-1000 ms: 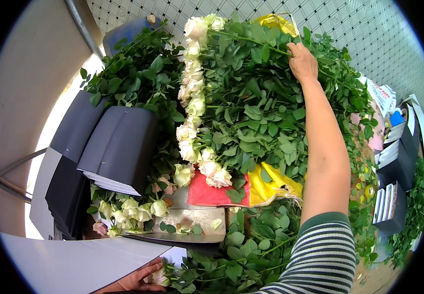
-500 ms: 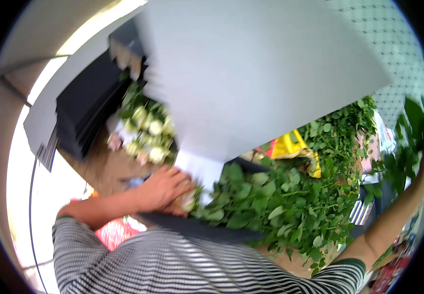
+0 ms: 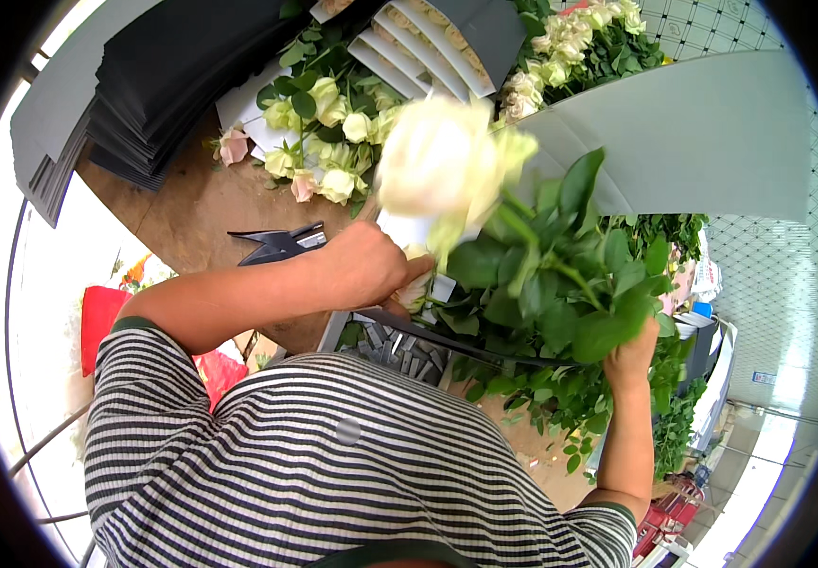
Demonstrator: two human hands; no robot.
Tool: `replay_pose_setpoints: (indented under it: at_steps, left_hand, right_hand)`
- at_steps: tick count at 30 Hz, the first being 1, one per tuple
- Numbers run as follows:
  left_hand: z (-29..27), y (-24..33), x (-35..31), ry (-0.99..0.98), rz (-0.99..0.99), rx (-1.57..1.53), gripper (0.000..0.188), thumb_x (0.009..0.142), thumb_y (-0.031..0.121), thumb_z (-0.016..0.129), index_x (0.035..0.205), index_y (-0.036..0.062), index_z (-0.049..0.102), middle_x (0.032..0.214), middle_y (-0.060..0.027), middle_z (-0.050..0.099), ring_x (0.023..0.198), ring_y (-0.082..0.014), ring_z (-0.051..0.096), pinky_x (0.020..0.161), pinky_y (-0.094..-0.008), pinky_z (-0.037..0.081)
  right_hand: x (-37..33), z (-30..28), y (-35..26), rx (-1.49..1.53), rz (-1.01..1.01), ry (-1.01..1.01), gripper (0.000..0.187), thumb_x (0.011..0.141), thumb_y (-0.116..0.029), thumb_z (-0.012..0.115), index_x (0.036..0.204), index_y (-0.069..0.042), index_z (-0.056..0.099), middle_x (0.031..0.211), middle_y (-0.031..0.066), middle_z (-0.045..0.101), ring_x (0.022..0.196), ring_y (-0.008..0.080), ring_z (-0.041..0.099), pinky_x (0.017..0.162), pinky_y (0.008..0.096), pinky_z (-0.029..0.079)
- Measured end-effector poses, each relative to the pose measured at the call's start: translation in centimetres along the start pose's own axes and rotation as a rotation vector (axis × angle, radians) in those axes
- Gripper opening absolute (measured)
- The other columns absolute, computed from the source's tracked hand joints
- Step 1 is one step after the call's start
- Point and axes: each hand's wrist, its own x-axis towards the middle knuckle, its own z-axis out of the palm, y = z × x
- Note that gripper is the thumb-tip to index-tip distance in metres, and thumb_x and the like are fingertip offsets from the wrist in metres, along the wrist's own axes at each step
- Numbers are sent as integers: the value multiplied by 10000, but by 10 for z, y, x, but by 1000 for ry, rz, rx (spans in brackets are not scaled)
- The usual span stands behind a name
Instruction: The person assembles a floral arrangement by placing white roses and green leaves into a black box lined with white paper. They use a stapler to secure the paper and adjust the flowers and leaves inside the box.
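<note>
Cream-white, a rose [image 3: 439, 159] rises beside a grey sheet [image 3: 702, 133], its leafy stem [image 3: 574, 277] apparently gripped in the right hand [image 3: 632, 355] as the left hand [image 3: 369, 263] curls around a lower bloom [image 3: 413, 292], seemingly mid-bunching, which next calls for lining up both flowers.

Rose [image 3: 439, 161] in right hand [image 3: 632, 354], tool [image 3: 281, 245] on table [image 3: 167, 216]

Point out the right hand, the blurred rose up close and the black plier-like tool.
Right hand [image 3: 632, 356]: head view, middle of the hand.
Blurred rose [image 3: 437, 161]: head view, middle of the bloom.
Black plier-like tool [image 3: 282, 245]: head view, middle of its body.
</note>
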Motion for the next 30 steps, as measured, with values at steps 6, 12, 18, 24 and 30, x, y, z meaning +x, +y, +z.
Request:
replay_pose_setpoints:
  at_steps: [6, 12, 18, 24, 30]
  left_hand:
    - [-9, 3, 1, -43, 0, -93, 585, 653, 500, 714, 1037, 78, 584, 554, -84, 581, 547, -282, 627, 484, -386, 480]
    - [-2, 0, 0, 5, -14, -158, 618, 650, 518, 722, 1057, 72, 588, 533, -78, 550, 510, -282, 587, 459, -379, 435]
    - [-3, 0, -4, -13, -30, -181, 630, 647, 493, 733, 1087, 67, 584, 540, -80, 554, 510, -285, 586, 462, -378, 436]
    - [1, -3, -3, -26, -15, -213, 636, 651, 489, 727, 1113, 86, 557, 540, -73, 555, 511, -281, 585, 464, -377, 435]
    - [-3, 0, -2, -102, -67, -212, 653, 677, 481, 717, 1165, 101, 510, 542, -71, 563, 510, -273, 586, 470, -369, 436]
  right_hand:
    - [-37, 48, 50, -374, -8, -204, 394, 658, 0, 608, 1029, -101, 522, 836, 106, 552, 723, 320, 581, 585, 409, 476]
    - [-35, 58, 49, -603, 58, -575, 436, 750, -109, 647, 1150, -41, 488, 1128, 121, 509, 1033, 314, 502, 847, 430, 434]
    - [48, 7, -24, 416, 25, -637, 457, 736, -77, 703, 1164, -11, 558, 1147, 163, 590, 1023, 345, 580, 842, 379, 479]
    - [51, 120, -52, 404, -142, -434, 221, 782, -90, 659, 984, -24, 597, 884, 122, 614, 794, 314, 602, 683, 377, 490]
    - [45, 153, -37, 183, -403, -147, 139, 732, -49, 640, 858, -87, 595, 718, 18, 557, 605, 206, 531, 504, 320, 437]
